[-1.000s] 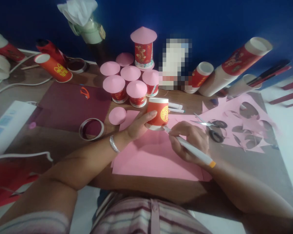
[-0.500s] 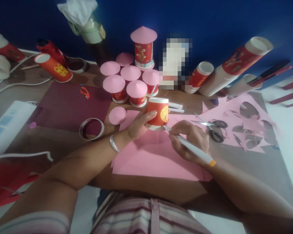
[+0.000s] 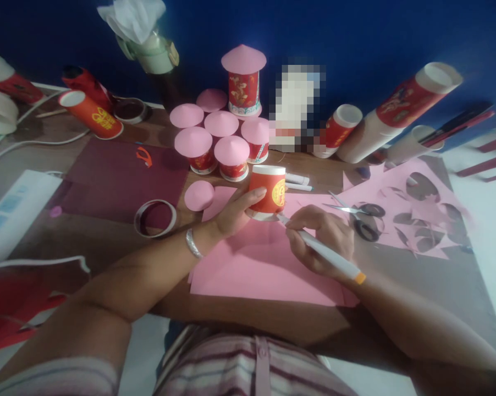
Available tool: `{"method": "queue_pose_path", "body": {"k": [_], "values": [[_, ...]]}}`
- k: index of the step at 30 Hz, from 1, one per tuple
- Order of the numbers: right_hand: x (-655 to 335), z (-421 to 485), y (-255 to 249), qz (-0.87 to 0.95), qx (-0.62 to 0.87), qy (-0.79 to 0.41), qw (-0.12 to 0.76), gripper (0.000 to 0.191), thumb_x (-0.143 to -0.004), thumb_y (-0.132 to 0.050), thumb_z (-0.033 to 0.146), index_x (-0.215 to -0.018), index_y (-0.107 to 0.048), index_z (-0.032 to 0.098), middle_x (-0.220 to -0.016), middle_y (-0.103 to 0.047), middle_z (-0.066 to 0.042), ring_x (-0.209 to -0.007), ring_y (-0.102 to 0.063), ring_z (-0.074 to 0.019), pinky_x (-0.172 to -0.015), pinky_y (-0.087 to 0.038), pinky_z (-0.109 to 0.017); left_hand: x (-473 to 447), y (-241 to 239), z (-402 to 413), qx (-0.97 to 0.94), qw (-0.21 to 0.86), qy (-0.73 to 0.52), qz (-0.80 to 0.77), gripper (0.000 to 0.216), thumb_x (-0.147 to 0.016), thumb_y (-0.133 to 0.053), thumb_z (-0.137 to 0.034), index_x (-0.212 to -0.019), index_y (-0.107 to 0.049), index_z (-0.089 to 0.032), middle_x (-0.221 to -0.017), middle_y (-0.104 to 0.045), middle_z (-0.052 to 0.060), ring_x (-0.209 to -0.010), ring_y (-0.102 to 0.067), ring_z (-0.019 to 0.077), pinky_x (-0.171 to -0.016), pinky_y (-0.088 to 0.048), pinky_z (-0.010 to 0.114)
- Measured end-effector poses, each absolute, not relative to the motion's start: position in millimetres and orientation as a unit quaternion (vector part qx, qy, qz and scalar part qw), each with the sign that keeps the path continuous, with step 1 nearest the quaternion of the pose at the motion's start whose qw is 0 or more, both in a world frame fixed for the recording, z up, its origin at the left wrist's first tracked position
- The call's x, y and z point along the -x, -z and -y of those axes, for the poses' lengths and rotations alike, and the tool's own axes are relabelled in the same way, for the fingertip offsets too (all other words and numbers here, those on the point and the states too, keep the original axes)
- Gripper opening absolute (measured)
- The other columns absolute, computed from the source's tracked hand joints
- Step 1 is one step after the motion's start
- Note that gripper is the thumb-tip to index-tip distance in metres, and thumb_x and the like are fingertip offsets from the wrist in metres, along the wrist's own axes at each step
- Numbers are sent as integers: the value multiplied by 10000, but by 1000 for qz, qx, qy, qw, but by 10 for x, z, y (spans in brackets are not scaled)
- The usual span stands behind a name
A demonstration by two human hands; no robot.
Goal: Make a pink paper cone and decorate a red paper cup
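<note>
My left hand grips a red paper cup with a yellow emblem and white bands at top and bottom. Between the fingers of my right hand is a white marker with an orange end. Its tip meets or nearly meets the cup's lower white band. Beneath both hands lie pink paper sheets. A small pink paper cone rests left of the cup, at the sheets' upper edge.
Behind stand several red cups with pink cone tops. Scissors and cut pink paper scraps lie to the right. A tape roll sits left; two more pens lie behind the cup. Stacked paper cups lean at the back right.
</note>
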State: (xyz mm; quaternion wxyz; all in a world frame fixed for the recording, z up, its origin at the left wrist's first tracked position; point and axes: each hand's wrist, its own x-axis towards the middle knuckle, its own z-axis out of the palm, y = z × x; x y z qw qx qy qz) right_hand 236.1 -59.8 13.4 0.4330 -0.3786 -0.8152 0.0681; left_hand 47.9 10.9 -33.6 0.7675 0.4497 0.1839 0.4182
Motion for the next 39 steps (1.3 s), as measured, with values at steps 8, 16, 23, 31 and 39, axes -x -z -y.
{"method": "queue_pose_path", "body": {"k": [8, 16, 23, 31, 39], "values": [[-2376, 626, -154, 818, 369, -75, 435, 133, -899, -622, 118, -938, -577, 237, -742, -701, 10, -618, -682, -148, -560, -555, -269, -472, 346, -102, -437, 778, -407, -192, 490, -932, -656, -523, -1291, -622, -191, -1281, -670, 155, -1062, -696, 287, -857, -636, 434], [-2373, 614, -126, 815, 365, -77, 444, 151, -905, -622, 103, -960, -576, 235, -762, -693, -2, -632, -684, -149, -554, -569, -277, -475, 314, -91, -425, 775, -419, -204, 436, -928, -653, -503, -1221, -653, -180, -1212, -703, 125, -1037, -722, 288, -843, -639, 438], [-2373, 613, -110, 816, 355, -73, 450, 135, -922, -643, 132, -976, -577, 236, -760, -700, -1, -644, -697, -152, -562, -581, -275, -477, 359, -102, -417, 783, -414, -205, 497, -902, -674, -546, -1195, -660, -144, -1171, -709, 153, -1087, -705, 314, -902, -617, 450], [-2357, 594, -123, 820, 361, -67, 438, 85, -936, -625, 154, -948, -584, 228, -762, -714, 1, -648, -704, -137, -583, -585, -253, -469, 368, -107, -439, 770, -424, -186, 402, -943, -648, -478, -1170, -649, -146, -1038, -704, 106, -936, -717, 248, -862, -613, 414], [-2361, 573, -124, 828, 352, -64, 431, 100, -931, -618, 133, -946, -581, 224, -753, -702, -6, -639, -695, -132, -579, -566, -245, -480, 340, -95, -442, 768, -420, -194, 393, -926, -664, -500, -1118, -656, -157, -1009, -706, 105, -908, -703, 236, -855, -614, 404]]}}
